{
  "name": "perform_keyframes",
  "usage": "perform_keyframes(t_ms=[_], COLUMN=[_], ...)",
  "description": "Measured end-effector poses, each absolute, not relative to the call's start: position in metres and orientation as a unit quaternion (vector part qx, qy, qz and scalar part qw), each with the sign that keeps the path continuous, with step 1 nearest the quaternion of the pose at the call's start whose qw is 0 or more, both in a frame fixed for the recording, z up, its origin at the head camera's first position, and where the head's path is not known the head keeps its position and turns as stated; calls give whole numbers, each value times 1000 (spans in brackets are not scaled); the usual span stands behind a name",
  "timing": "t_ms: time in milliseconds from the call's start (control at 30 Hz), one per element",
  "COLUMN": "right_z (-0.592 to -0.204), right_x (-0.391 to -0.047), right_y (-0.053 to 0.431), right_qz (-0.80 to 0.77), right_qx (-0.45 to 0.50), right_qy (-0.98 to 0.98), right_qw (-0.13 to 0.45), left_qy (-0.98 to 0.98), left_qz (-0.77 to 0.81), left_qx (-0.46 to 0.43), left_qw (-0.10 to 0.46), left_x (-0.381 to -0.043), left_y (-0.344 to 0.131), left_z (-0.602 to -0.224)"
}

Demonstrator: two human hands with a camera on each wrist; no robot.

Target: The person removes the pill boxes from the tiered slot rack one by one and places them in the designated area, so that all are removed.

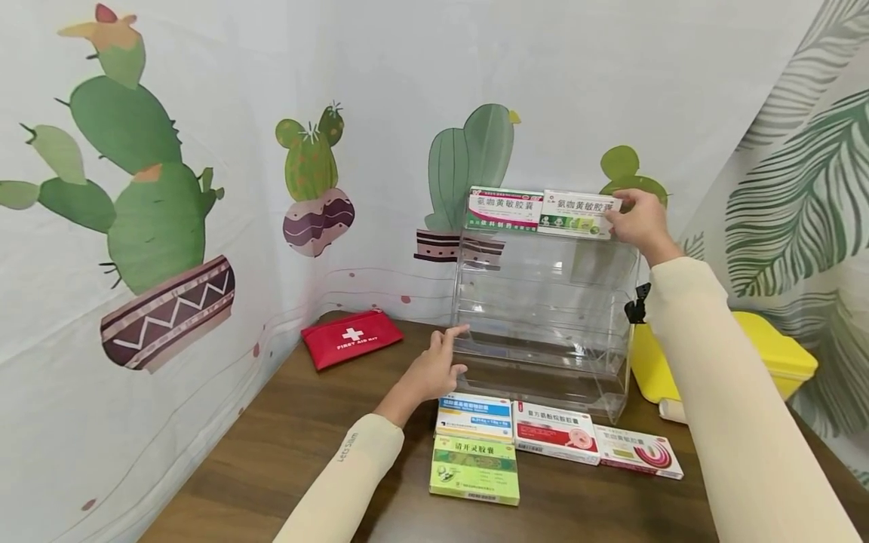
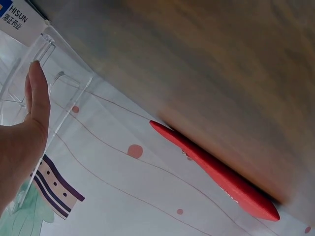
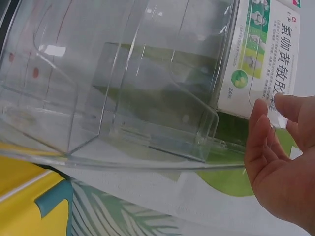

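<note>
- step in hand, as judged: the right hand point(image 1: 641, 220) seats the white box point(image 1: 575, 214) on the top tier of the clear rack point(image 1: 543, 302), at the right end, just beside the pink-and-green box point(image 1: 505, 210).
- right thumb and fingertips pinch the white box by its right end.
- left hand point(image 1: 432, 367): fingers mostly straight, thumb apart, nothing held; by the rack's left edge, contact hard to tell.
- next move likely calls for squaring the white box, then a gentle release; a knock could shift its neighbour.
- clear rack stands near the back edge of the worktop point(image 1: 271, 437).
- before it, a row: blue-and-white box point(image 1: 474, 417), red-and-white box point(image 1: 557, 432), pink-ringed box point(image 1: 638, 452); green box point(image 1: 474, 470) nearer the front edge.
- labels: both top-tier boxes and the pink-ringed one, "氨咖黄敏胶囊"; pink-and-green adds "依科制药"; red-and-white, "复方氨酚烷胺胶囊"; green, "清开灵胶囊".
- left wrist view, upper left corner: box end point(image 2: 22, 22) reads "hisun 海正药业".
- worktop's back left corner: red pouch point(image 1: 351, 338), white cross, "first aid kit".
</note>
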State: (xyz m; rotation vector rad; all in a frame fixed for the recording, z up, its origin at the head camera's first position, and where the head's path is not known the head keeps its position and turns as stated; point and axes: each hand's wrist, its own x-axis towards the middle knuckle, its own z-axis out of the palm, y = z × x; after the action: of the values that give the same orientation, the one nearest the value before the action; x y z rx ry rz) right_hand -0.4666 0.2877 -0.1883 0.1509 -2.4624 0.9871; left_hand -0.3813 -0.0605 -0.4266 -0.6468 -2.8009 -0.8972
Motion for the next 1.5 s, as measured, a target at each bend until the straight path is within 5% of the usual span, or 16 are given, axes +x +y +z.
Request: perform_keyframes(t_ms=[967, 1500], right_z=[-186, -176], right_x=[-460, -452], right_y=[296, 298], right_qz=[470, 557], right_qx=[-31, 10], right_qy=[-811, -716], right_qw=[346, 421], left_qy=[-926, -923], left_qz=[-294, -299], left_qx=[-230, -232], left_qw=[62, 69], left_x=[-381, -383], left_y=[-54, -63], left_z=[-426, -428])
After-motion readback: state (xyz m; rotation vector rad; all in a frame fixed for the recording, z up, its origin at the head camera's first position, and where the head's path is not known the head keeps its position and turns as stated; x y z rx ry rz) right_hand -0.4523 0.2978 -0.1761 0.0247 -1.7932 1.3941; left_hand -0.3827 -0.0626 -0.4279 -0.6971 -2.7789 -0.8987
